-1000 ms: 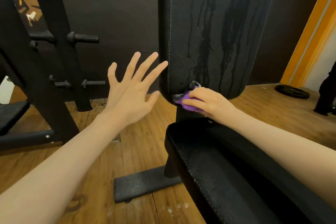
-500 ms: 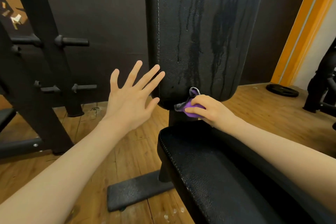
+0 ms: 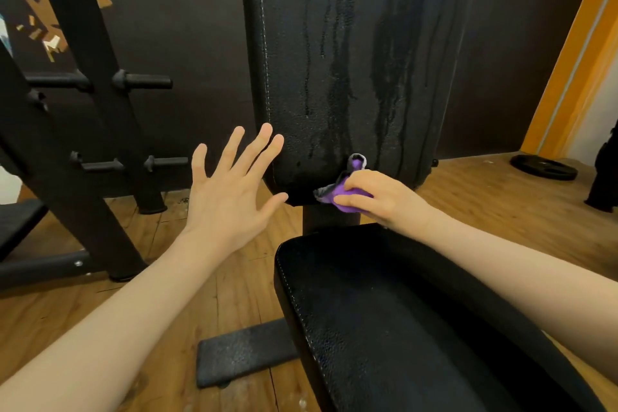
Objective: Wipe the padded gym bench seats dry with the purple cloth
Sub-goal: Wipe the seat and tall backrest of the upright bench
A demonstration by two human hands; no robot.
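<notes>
Black rack (image 3: 77, 130) left of bench, weight plate (image 3: 543, 166) far right.

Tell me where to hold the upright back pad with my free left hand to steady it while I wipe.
Grip the back pad by its stitched left edge, coming in from the left, where the open left hand already is. That edge looks dry. The wet streaks run down the middle and right, above the purple cloth in the right hand.

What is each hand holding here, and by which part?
The right hand grips the bunched purple cloth around its middle, one corner sticking up. The left hand holds nothing, fingers spread.
</notes>
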